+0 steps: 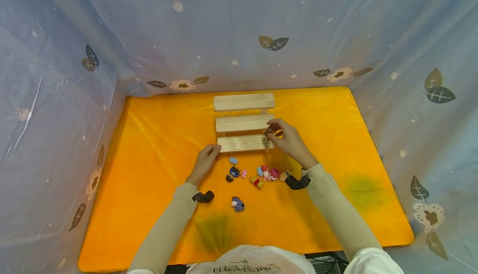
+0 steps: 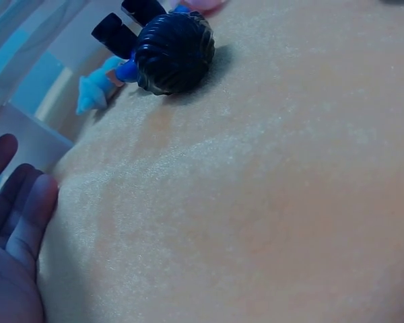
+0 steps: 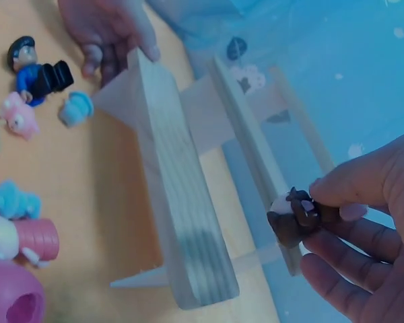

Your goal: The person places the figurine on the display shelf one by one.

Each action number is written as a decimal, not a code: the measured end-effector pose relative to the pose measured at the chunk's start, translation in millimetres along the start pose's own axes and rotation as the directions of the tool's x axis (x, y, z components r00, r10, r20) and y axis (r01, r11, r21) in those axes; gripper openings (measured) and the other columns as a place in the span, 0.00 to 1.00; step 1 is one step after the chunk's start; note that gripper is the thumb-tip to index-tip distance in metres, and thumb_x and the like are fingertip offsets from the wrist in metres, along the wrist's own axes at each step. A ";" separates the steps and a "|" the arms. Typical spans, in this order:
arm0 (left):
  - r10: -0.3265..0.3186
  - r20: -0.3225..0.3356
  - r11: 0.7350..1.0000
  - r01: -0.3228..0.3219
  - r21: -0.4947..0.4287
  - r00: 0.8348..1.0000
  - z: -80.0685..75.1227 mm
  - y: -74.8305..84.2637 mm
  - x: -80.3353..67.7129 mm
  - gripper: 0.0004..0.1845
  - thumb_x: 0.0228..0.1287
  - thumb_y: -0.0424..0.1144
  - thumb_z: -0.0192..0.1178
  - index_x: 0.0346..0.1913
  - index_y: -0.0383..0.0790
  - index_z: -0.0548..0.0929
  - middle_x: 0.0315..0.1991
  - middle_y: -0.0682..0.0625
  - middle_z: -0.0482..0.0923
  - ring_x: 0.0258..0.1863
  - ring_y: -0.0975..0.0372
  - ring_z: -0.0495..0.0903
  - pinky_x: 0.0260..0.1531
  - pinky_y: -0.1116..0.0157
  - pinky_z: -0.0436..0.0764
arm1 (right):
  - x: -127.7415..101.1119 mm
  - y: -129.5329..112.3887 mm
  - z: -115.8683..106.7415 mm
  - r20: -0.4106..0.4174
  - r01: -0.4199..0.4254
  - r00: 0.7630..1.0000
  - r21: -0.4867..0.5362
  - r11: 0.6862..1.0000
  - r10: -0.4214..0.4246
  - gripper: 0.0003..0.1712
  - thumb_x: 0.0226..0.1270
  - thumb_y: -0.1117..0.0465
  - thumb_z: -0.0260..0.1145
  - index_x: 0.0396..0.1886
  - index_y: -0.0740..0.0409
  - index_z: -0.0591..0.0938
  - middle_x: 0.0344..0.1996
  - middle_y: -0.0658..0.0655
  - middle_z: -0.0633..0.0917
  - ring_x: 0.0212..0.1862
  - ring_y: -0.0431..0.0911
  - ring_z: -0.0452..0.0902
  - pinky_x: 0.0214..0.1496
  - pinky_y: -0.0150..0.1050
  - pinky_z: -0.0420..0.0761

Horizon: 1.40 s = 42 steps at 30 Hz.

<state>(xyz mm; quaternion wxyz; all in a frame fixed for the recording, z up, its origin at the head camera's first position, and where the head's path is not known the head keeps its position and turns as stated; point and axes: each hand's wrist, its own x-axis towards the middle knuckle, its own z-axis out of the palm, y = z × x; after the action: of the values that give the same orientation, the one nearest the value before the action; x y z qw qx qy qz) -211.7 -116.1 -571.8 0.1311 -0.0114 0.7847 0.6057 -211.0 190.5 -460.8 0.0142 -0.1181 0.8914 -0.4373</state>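
Note:
A three-tier stand with pale wooden boards [image 1: 244, 143] and translucent supports stands in the middle of the table. My left hand [image 1: 206, 160] holds the left end of its front board, thumb at the board's end in the right wrist view. Between thumb and fingers, my right hand [image 1: 289, 141] pinches a small dark brown figurine [image 3: 293, 219] with a pale patch. This figurine is over the right side of the stand, beside the middle board [image 3: 246, 128] in the right wrist view. Part of it is hidden by my fingers.
Several toy figurines lie before the stand: a dark-haired one in blue [image 3: 34, 74], a light blue one [image 1: 233, 160], a small pink one [image 1: 244, 174], a yellow-and-red bear [image 1: 257, 182] and a blue-grey donkey [image 1: 237, 204]. Patterned curtains [image 1: 231, 37] surround the orange table [image 1: 149, 174].

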 end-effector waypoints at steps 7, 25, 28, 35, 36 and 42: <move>-0.011 -0.012 1.000 0.011 0.009 1.000 0.1 0.5 -0.6 0.22 0.79 0.51 0.53 0.57 0.35 0.82 0.58 0.40 0.80 0.46 0.53 0.83 0.52 0.60 0.81 | -0.1 3.5 -2.1 0.031 -0.047 0.998 0.013 0.999 0.047 0.23 0.74 0.71 0.59 0.67 0.63 0.72 0.55 0.65 0.82 0.58 0.58 0.78 0.62 0.54 0.77; -0.023 0.000 1.000 0.023 -0.010 1.000 1.4 5.5 -2.6 0.26 0.78 0.54 0.52 0.60 0.34 0.80 0.62 0.38 0.78 0.49 0.48 0.82 0.55 0.55 0.81 | 2.8 11.5 2.5 0.155 -0.052 0.986 -0.055 0.997 0.060 0.24 0.74 0.76 0.54 0.66 0.62 0.75 0.58 0.63 0.81 0.58 0.57 0.78 0.63 0.55 0.78; -0.014 -0.012 1.000 0.014 0.001 1.000 2.2 -0.6 -1.5 0.25 0.78 0.56 0.53 0.58 0.36 0.81 0.57 0.40 0.80 0.45 0.55 0.82 0.51 0.60 0.81 | 2.3 14.1 6.4 0.163 -0.030 0.986 -0.056 0.998 0.039 0.23 0.73 0.77 0.55 0.65 0.64 0.76 0.56 0.63 0.82 0.57 0.56 0.79 0.64 0.55 0.78; -0.012 -0.012 1.000 0.012 -0.004 1.000 2.4 -5.3 -3.6 0.24 0.77 0.56 0.53 0.57 0.37 0.82 0.51 0.40 0.82 0.41 0.59 0.83 0.48 0.64 0.81 | -2.1 18.8 13.7 0.163 -0.019 0.986 -0.094 0.995 0.035 0.22 0.73 0.76 0.56 0.64 0.64 0.76 0.53 0.62 0.83 0.54 0.56 0.78 0.60 0.54 0.79; -0.007 -0.012 1.000 0.007 -0.011 1.000 2.3 -5.1 -3.5 0.24 0.77 0.55 0.53 0.56 0.37 0.82 0.52 0.41 0.82 0.41 0.59 0.83 0.48 0.64 0.81 | -2.2 18.7 13.7 0.160 -0.018 0.987 -0.093 0.995 0.033 0.22 0.73 0.76 0.56 0.64 0.64 0.76 0.53 0.62 0.83 0.54 0.56 0.77 0.60 0.55 0.78; 0.015 -0.017 1.000 -0.015 -0.023 1.000 2.0 -4.8 -1.7 0.24 0.77 0.55 0.53 0.55 0.36 0.82 0.51 0.40 0.81 0.41 0.58 0.82 0.47 0.63 0.81 | -2.3 17.0 12.1 0.168 -0.038 0.985 -0.067 0.997 0.049 0.24 0.73 0.77 0.55 0.66 0.64 0.75 0.55 0.62 0.82 0.57 0.56 0.77 0.62 0.55 0.78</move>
<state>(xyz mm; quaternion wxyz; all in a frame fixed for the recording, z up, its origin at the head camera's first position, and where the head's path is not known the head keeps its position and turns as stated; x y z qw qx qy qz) -208.9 -115.7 -576.5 0.1197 -0.0123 0.7788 0.6157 -210.6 191.6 -481.7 0.0956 -0.1357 0.9029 -0.3965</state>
